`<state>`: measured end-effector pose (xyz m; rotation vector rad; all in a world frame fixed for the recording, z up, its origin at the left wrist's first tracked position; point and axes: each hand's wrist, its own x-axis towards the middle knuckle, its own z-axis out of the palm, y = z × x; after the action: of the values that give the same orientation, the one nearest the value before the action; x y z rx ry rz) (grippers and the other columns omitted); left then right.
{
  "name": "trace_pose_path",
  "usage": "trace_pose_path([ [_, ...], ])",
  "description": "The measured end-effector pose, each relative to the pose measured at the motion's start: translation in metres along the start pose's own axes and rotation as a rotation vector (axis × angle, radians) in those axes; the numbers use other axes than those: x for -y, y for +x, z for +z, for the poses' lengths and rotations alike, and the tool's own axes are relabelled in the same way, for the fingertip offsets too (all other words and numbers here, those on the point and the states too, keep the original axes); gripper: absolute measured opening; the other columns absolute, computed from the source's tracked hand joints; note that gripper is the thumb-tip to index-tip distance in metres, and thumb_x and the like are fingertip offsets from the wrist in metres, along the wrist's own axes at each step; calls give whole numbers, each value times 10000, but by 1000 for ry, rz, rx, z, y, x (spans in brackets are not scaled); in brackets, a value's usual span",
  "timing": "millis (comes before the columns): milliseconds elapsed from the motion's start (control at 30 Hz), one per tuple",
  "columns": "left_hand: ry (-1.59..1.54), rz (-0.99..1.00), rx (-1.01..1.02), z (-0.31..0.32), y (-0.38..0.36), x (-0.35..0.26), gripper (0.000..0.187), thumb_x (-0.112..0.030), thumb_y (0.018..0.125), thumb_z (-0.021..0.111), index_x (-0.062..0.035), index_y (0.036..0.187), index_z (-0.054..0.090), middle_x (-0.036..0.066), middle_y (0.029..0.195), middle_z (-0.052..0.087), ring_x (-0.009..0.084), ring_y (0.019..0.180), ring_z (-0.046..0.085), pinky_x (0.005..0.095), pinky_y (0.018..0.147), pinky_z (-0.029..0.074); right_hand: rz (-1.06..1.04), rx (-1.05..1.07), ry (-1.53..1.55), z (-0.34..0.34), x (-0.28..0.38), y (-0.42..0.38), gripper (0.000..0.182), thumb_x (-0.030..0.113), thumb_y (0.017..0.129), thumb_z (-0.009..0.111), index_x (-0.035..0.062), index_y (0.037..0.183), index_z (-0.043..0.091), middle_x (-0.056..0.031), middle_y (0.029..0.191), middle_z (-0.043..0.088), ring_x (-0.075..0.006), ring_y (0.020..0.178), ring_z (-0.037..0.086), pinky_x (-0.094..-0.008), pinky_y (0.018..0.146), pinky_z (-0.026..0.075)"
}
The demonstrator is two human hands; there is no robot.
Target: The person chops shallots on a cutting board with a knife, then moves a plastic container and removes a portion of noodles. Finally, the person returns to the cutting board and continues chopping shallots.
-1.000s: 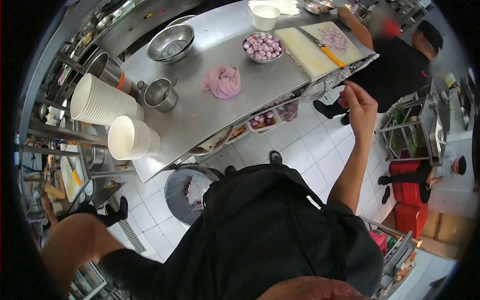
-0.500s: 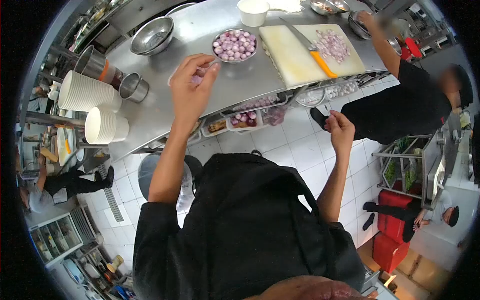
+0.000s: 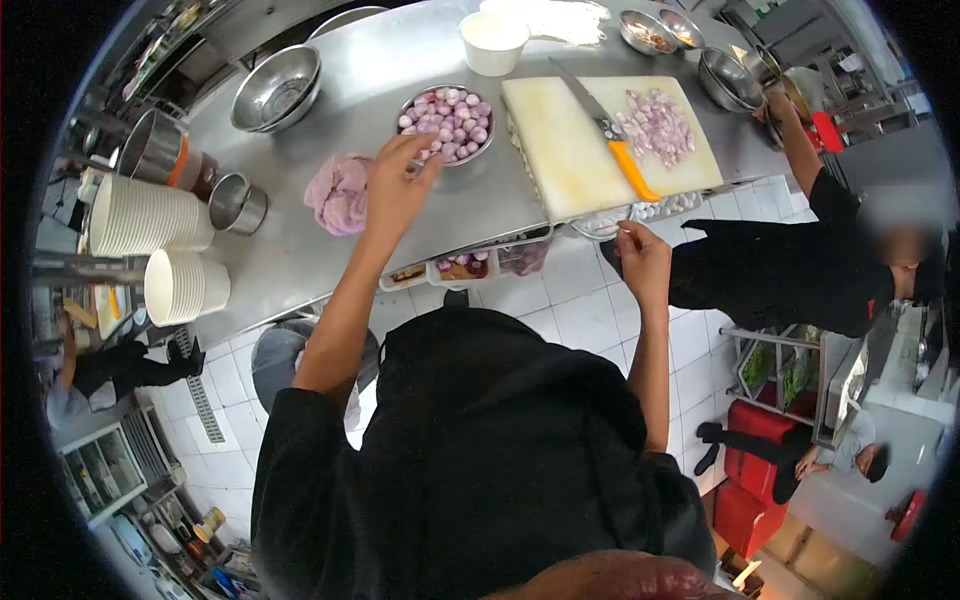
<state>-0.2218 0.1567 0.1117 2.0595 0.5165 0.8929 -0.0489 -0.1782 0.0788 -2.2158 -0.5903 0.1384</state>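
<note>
My left hand (image 3: pixel 400 190) reaches over the near-left rim of a metal bowl (image 3: pixel 405 97) full of peeled shallots (image 3: pixel 455 118). Its fingertips are right at the shallots, thumb and fingers apart. Beside that wrist, a crumpled pink bundle (image 3: pixel 338 195), like cloth or thin plastic, lies on the counter. In front of the counter edge, my right hand (image 3: pixel 645 262) pinches a small, thin, pale thing I cannot make out. A cutting board (image 3: pixel 555 160) beyond it carries cut shallots (image 3: pixel 658 128) and an orange-handled knife (image 3: pixel 632 170).
Stacked white tubs (image 3: pixel 185 287) and metal pots (image 3: pixel 237 203) stand at the left of the steel counter (image 3: pixel 290 230). A white tub (image 3: pixel 494 45) and metal bowls (image 3: pixel 730 80) sit at the back. A co-worker (image 3: pixel 790 265) reaches in from the right. Bins of onions (image 3: pixel 462 265) are below.
My left hand has moved right from over the pink bundle to the shallot bowl, leaving the bundle in plain view. My right hand stays pinched. The co-worker's hand has shifted right.
</note>
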Motion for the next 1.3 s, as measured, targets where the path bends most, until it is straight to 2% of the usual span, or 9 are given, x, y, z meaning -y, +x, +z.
trace_pose_path([
  [200,39,31,35,28,36,-1,270,-126,820,751,-38,1074,730,116,1041,695,271,931,664,345,772,525,-120,-83,-259,6,-10,44,219,102,840,689,20,1040,727,-192,867,716,-350,773,695,-408,731,550],
  [233,40,31,44,32,39,1,270,-129,817,753,-38,1070,731,118,1042,694,276,942,662,350,791,523,-12,-31,-235,4,-1,52,229,99,826,699,27,1041,729,-193,938,716,-361,884,693,-432,797,543],
  [367,108,-12,37,35,48,8,270,-141,804,761,-40,1053,735,123,1050,690,296,983,655,372,851,516,-139,-53,-317,10,-22,92,292,104,780,746,29,1061,722,-208,1059,696,-390,953,664,-454,855,529],
  [500,227,0,-18,54,53,19,274,-159,794,767,-45,1041,735,128,1063,687,322,1017,645,404,888,512,-279,47,-362,11,-50,135,332,104,754,755,0,1065,700,-243,1006,665,-419,934,638,-469,846,518],
  [700,474,121,-73,101,68,27,278,-176,780,755,-55,1029,730,143,1080,692,343,1066,633,419,938,503,-217,253,-269,8,-83,174,404,145,753,763,4,1108,631,-238,1051,643,-418,966,630,-467,848,512],
  [833,610,97,-45,130,76,36,249,-120,784,683,-46,1020,715,149,1055,697,356,1038,633,431,919,504,-421,252,-143,13,-97,186,452,145,770,730,34,1171,554,-255,1073,633,-447,1015,613,-489,876,500],
  [967,686,100,-41,143,84,43,206,-93,803,642,-52,997,701,149,1010,687,359,996,632,448,874,506,-253,386,-162,-2,-73,191,503,125,767,681,29,1229,508,-280,1090,629,-465,1045,606,-513,902,487],
  [1067,740,-145,106,144,94,33,157,-93,793,642,-60,937,694,145,974,680,357,975,633,459,841,502,-230,408,-106,-5,-72,197,579,134,763,657,37,1300,466,-301,1118,626,-481,1048,608,-529,915,483],
  [1300,616,-11,-85,148,100,18,214,-71,750,684,-59,962,708,145,935,679,314,838,652,417,781,519,-63,516,105,-14,-73,204,542,204,839,636,52,1319,434,-327,1044,659,-492,975,640,-535,854,494],
])
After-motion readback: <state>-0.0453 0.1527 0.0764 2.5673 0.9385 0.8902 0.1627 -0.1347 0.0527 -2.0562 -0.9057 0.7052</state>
